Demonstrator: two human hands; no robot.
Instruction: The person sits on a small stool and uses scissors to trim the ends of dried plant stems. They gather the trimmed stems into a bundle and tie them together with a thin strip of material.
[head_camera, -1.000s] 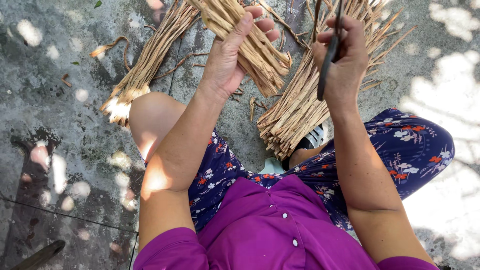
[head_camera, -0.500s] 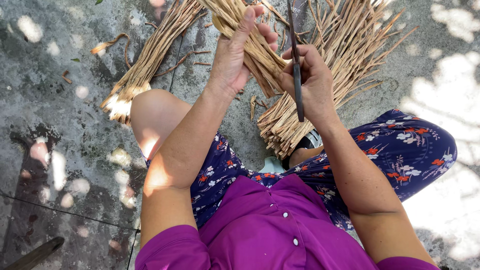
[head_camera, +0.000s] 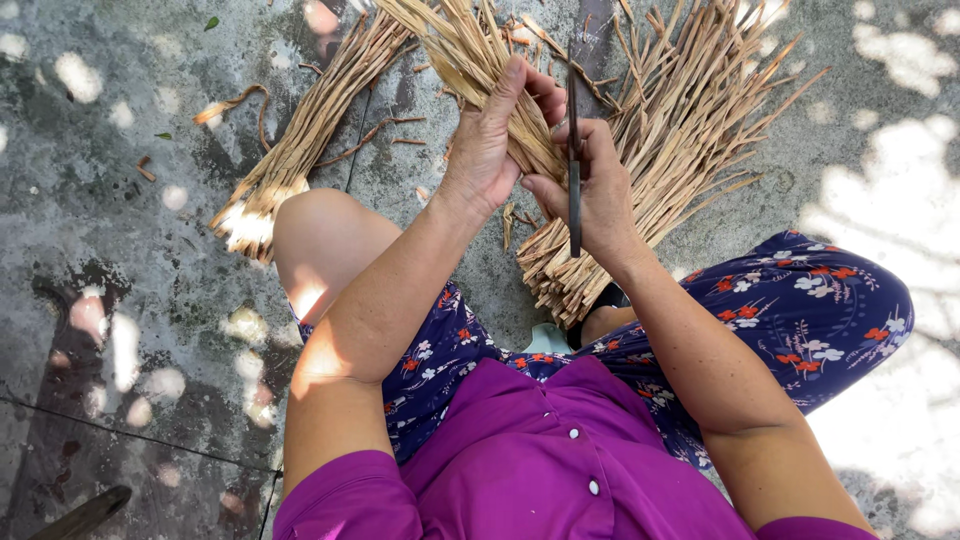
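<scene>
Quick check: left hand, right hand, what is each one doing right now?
Left hand: closed around a bundle of dry reed strips.
Right hand: closed on a dark knife, blade pointing down.

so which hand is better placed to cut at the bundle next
Probably the right hand: it already grips the dark blade beside the straw bundle, while the left hand is busy clasping that bundle.

The picture is bright daylight, broken into spots by shade from above. Round sun patches lie on the grey concrete ground (head_camera: 120, 250) at the left, and the right edge is overexposed, almost white. The purple shirt (head_camera: 540, 470) stays in soft shade. Focus is sharp in the centre; the upper edge is slightly soft.
</scene>
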